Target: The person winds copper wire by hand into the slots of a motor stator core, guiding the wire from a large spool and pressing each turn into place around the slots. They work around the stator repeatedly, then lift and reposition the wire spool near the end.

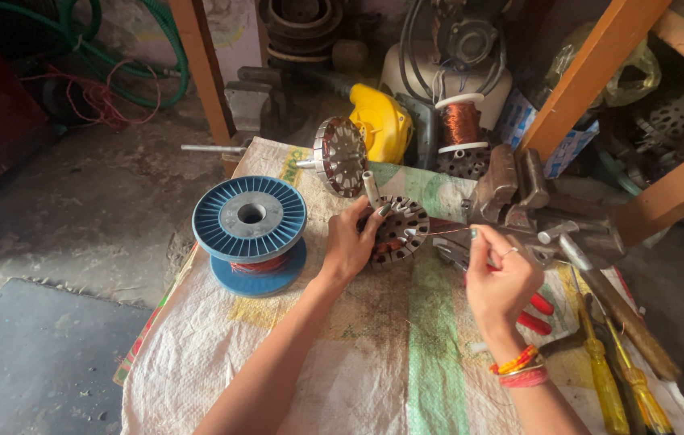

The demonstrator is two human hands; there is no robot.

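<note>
Left hand (350,246) clamped on slotted motor stator (397,232), tilted on its edge at centre of woven sack (318,354). Right hand (496,278) pinched shut on thin copper wire (446,232), drawn taut from stator. Hands apart, wire spanning the gap. Risks, judged: wire snapping or kinking under too hard a pull; enamel scraping on slot edges; stator rolling if grip slackens. Blue wire spool (250,234) just left of stator; second stator with shaft (340,155) behind. Bench vice (519,189) and yellow-handled screwdrivers (620,379) at right, near wire's path. Sack spread over dusty concrete floor (92,209); green hose (76,40), orange wooden posts (592,72), motor clutter beyond.
</note>
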